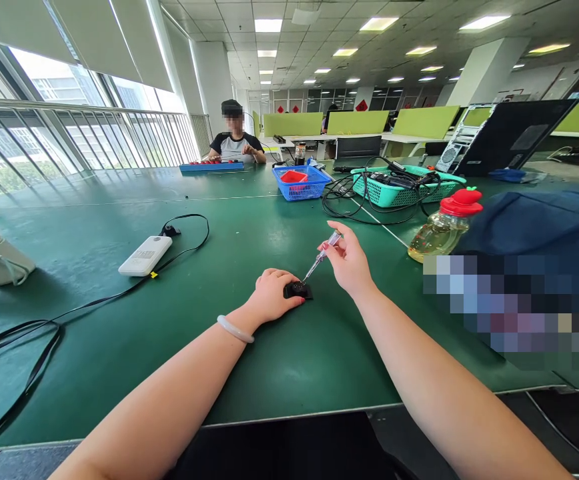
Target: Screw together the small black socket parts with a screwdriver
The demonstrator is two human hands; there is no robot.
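Note:
My left hand [273,295] rests on the green table, its fingers and thumb closed round a small black part [298,289]. What kind of part it is I cannot make out. In my right hand [348,259] is a screwdriver [320,258] with a clear handle, pinched between thumb and fingers. It slants down to the left, and its metal tip meets or nearly meets the top of the black part. Some of the part is hidden under my left fingers.
On the left lie a white power bank [146,256], a black cable [119,291] and a pale pouch [0,257]. Farther off stand a blue basket [300,189] and a green basket [394,195] of cables. A red-lidded bottle [439,233] and dark blue bag [539,240] are right. A person [237,137] sits opposite.

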